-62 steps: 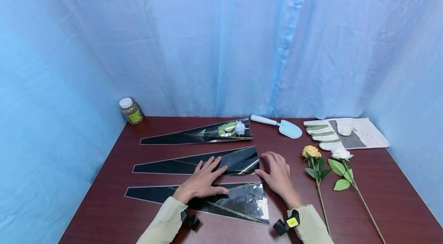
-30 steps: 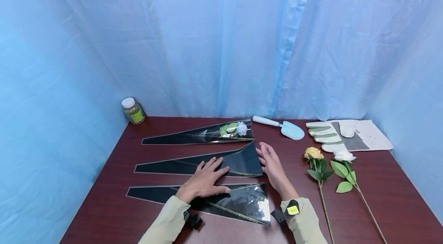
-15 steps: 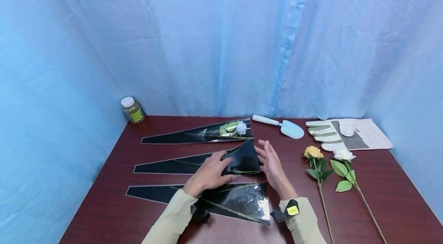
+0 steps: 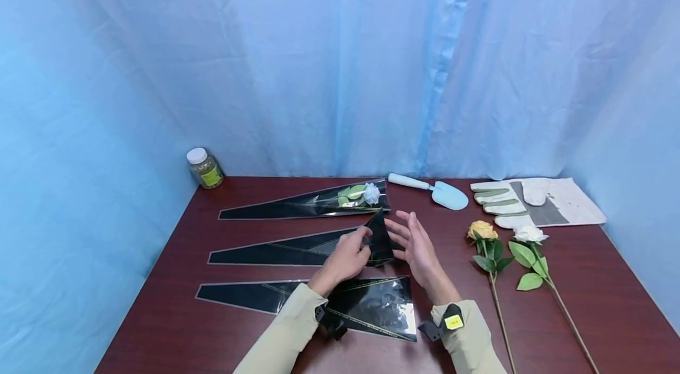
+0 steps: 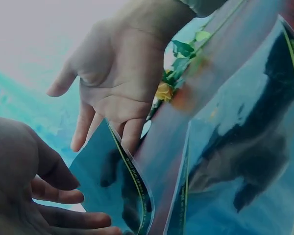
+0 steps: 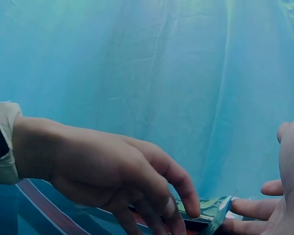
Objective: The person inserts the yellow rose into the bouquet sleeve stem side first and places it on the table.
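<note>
In the head view, three black flower sleeves lie in rows. The middle sleeve (image 4: pixel 319 247) has its wide right end raised and bent. My left hand (image 4: pixel 344 259) is over that end, fingers bent and thumb apart, touching or close to the film. At the sleeve's mouth, my right hand (image 4: pixel 419 250) has its fingers extended and palm turned toward it. In the left wrist view, some right-hand fingertips pass behind the sleeve's pointed corner (image 5: pixel 108 166). The front sleeve (image 4: pixel 372 306) lies flat, partly under my left forearm. The back sleeve (image 4: pixel 297 206) holds a pale blue flower (image 4: pixel 371 193).
On the right lie a yellow rose (image 4: pixel 482 230) and a white rose (image 4: pixel 529 234), both long-stemmed. Behind them are white-and-green gloves (image 4: pixel 563 203). A light blue trowel (image 4: pixel 448 196) lies at the back. A lidded jar (image 4: pixel 206 169) stands at the back left corner.
My left hand has left its flat rest on the middle sleeve and moved right, fingers bending. My right hand has turned its palm inward at the sleeve's mouth, whose end has risen.
</note>
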{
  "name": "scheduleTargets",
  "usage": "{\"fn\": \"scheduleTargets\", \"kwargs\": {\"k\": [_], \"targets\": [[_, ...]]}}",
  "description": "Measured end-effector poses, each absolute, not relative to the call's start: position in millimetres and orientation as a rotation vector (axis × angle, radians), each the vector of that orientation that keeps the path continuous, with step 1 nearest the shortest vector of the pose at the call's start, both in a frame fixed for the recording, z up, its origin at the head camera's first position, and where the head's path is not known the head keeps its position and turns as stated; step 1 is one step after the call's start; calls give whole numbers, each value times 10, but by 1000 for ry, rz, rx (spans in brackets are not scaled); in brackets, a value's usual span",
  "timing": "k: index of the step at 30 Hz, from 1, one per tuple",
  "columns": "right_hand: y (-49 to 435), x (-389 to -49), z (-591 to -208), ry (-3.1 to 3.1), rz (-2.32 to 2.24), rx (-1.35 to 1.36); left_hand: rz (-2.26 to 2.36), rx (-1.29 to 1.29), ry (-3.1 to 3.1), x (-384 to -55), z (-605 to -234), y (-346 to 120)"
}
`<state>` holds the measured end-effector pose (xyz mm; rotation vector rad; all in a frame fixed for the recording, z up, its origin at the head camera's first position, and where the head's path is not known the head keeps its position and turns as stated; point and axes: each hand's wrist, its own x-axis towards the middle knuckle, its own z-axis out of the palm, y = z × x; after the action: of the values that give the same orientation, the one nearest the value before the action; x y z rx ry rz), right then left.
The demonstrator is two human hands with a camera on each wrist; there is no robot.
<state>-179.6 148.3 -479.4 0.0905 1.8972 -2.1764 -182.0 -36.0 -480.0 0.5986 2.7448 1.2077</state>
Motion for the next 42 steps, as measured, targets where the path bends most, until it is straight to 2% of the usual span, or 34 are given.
{"fn": "scheduleTargets", "kwargs": {"k": [15, 28, 42], "targets": [[1314, -1727, -4763, 1934, -2139, 3, 1533, 209, 2582, -1861, -4767, -382], [1270, -1734, -4824, 1925, -2173, 28, 1718, 112, 2593, -1897, -4824, -402], [1268, -1744, -4897, 1934, -2161, 113, 1888, -11, 2299, -1956, -4938, -399]]}}
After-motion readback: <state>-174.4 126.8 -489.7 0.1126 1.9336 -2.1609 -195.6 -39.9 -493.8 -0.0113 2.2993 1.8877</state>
